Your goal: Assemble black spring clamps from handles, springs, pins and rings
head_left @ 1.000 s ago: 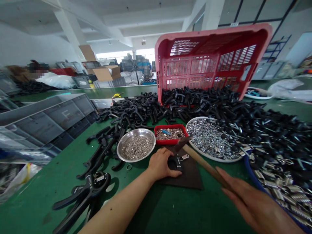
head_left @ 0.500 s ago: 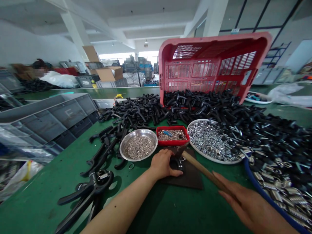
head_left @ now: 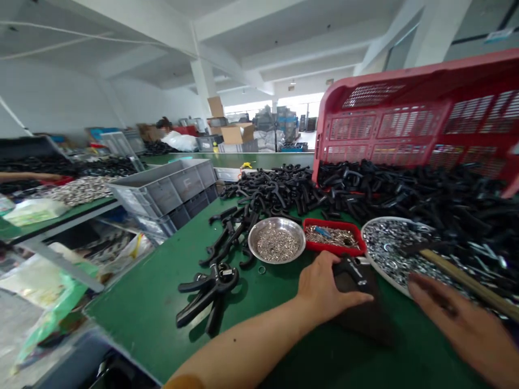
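My left hand (head_left: 322,289) has its fingers and thumb round a black plastic clamp part (head_left: 352,270) on a dark flat plate (head_left: 365,319). A small silvery metal end shows at this part's far right side. The hammer (head_left: 462,273) lies across the white round tray (head_left: 375,265) of small metal pieces, its head to the left. Just below its wooden handle, my right hand (head_left: 458,324) is apart from it, slightly blurred, with fingers loosely spread and nothing seen in them. Left of my left arm, black spring clamps (head_left: 211,294) with a coil spring stand on the green table (head_left: 162,319).
A metal bowl (head_left: 252,251) and a red box (head_left: 354,249) hold small metal parts beyond my left hand. Black clamp parts (head_left: 279,186) heap up behind, spilling from a tipped red crate (head_left: 352,127). Grey crates (head_left: 162,189) stand left. A person (head_left: 178,139) is in the background.
My right hand has let go of the hammer, which moved right from the clamp part onto the white tray. My left hand stays at the clamp part. The view has turned left.
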